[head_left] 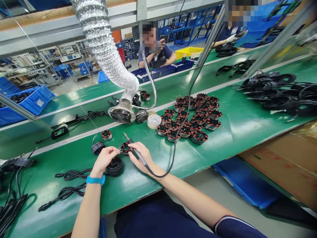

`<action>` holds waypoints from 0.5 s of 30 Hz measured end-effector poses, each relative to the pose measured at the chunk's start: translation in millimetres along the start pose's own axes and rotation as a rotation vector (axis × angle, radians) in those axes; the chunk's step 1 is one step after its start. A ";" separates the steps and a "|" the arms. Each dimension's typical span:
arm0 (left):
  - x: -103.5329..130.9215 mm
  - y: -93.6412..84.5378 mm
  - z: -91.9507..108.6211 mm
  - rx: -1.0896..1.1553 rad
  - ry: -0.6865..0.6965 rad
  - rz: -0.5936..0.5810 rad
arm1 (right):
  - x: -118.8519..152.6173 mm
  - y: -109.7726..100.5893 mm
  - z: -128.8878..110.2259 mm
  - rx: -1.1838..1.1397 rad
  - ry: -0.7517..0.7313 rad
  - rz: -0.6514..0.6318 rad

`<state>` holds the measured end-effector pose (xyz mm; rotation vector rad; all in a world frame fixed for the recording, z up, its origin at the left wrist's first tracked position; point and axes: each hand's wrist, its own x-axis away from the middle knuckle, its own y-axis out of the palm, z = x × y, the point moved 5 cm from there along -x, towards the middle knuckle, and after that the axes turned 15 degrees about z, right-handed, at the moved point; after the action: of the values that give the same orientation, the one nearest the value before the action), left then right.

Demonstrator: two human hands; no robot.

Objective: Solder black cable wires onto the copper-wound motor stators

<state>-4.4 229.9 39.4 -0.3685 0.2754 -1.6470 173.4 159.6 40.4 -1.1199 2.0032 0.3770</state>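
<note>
In my right hand (pixel 141 157) is a soldering iron (pixel 139 155), its tip pointing up and to the left and its cord looping over the forearm. The fingers of that hand also touch a motor stator (pixel 125 148) with copper windings. My left hand (pixel 106 160) pinches thin wire ends at the stator's left side; the fingertips partly hide them. Just below, a round black motor housing (pixel 115 166) sits on the green bench (pixel 148 180). Behind my left hand lie another black housing (pixel 98 147) and a single stator (pixel 106 135).
Many stators (pixel 190 119) are grouped to the right, beside a round solder container (pixel 154 121). A fume extraction duct (pixel 121 110) hangs overhead. Black cables (pixel 71 191) lie left, and coiled cables (pixel 284 92) far right. Across the bench a person (pixel 158 56) sits behind blue bins.
</note>
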 end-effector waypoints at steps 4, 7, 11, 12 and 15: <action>0.7 0.5 1.2 0.017 0.001 -0.001 | 2.7 19.6 10.9 0.101 -0.004 -0.167; 0.9 0.2 0.8 0.001 -0.001 0.002 | 1.7 28.8 16.6 0.085 0.003 -0.243; 1.0 -0.7 0.8 -0.020 0.008 0.004 | -2.1 30.3 18.0 0.033 0.001 -0.285; 1.1 -0.7 1.2 -0.022 0.011 0.000 | -3.1 29.5 18.1 0.021 0.003 -0.295; 1.8 -0.1 2.4 -0.022 0.010 -0.019 | -5.7 26.5 20.0 -0.022 0.022 -0.330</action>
<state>-3.7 228.2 41.8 -0.3805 0.2981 -1.6661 163.3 189.6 28.8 -1.4454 1.7939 0.2161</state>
